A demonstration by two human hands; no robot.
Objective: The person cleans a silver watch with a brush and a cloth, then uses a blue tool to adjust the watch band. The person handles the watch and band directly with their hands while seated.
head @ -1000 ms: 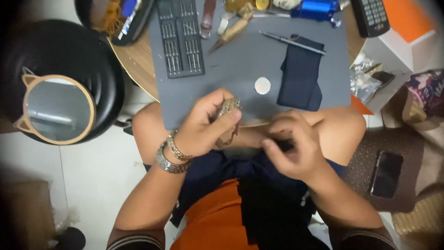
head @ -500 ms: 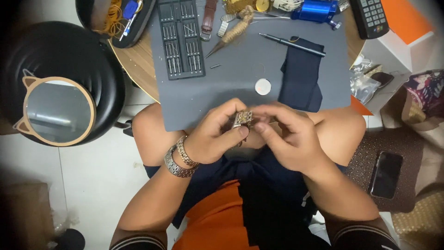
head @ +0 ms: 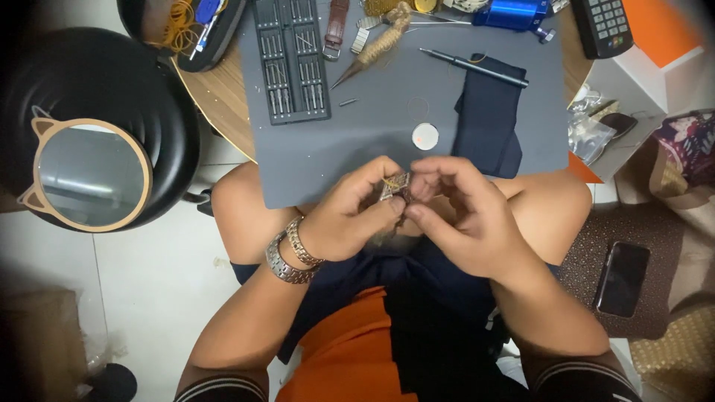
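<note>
Hands meet over the lap in the head view, just at the near edge of the grey work mat (head: 335, 160): the left hand (head: 350, 219), with two metal bracelets on its wrist, and the right hand (head: 465, 219) both close their fingertips on a small metal watch case (head: 395, 186) held between them. The left thumb and forefinger pinch the case from its left side; the right fingers curl in and press on its right side, though exactly how they sit on it is partly hidden by the knuckles. The work in hand looks like fine handling of the case itself, turning or steadying it between both hands, with no tool taken up. On the mat beyond lie a tray of small screwdriver bits (head: 290, 59), a slim dark tool (head: 473, 67), a folded dark cloth (head: 488, 123), a small white disc (head: 425, 136) and a brown leather strap (head: 335, 26). Any further move would seem to call for one hand keeping a firm pinch on the case while the other frees itself to reach forward to the mat, without letting the small piece slip into the lap.
</note>
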